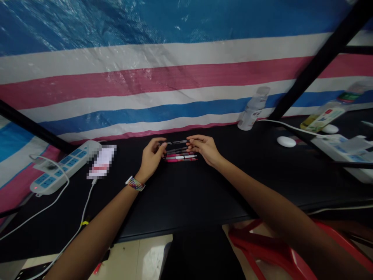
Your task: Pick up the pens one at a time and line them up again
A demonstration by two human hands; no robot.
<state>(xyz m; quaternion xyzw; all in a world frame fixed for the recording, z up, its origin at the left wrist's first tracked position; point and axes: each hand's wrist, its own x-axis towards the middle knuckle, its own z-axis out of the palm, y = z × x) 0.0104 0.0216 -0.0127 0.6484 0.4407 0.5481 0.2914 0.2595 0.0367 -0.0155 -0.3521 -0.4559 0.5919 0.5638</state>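
Observation:
Above the black tabletop, a slim dark pen (180, 142) spans the space between my two hands. My right hand (204, 149) pinches its right end between thumb and fingers. Its left end meets the curled thumb and forefinger of my left hand (153, 155), where a small dark piece shows; whether that piece is joined to the pen is too blurred to tell. Just below lie several pens in a row, roughly parallel: dark pens (177, 151), then a pink-and-white pen (182, 157) and another pink pen (179, 160). My fingers partly cover the row's ends.
On the left are a white power strip (62, 167), a phone (101, 161) on a white cable (84, 212). A clear bottle (253, 109), a white mouse (286, 142), a yellowish drink bottle (326, 116) and another power strip (346, 155) stand right. A red stool (271, 249) is below.

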